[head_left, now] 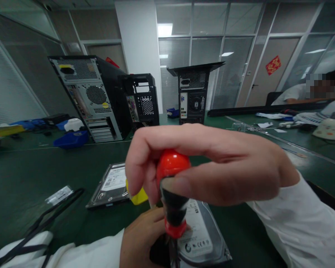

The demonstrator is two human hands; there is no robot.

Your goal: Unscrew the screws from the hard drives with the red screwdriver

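Observation:
My right hand (212,163) is closed around a screwdriver (174,208) with a red and black handle, raised close to the camera. Its shaft points down, and the tip is out of sight. Below it lies a hard drive (198,238) with a white label. My left hand (142,234) curls against that drive's left side; most of its fingers are hidden behind the screwdriver. To the left, a second hard drive (114,182) rests label up on the green table. A yellow object (139,195), partly covered by my right fingers, is beside it.
Computer cases (111,96) stand at the back, one with a panel lying across its top. A blue tray (71,139) sits at left, near a small clear bag (59,195). A black strap (41,223) crosses the lower left. At far right, a person (293,93) sits behind the table.

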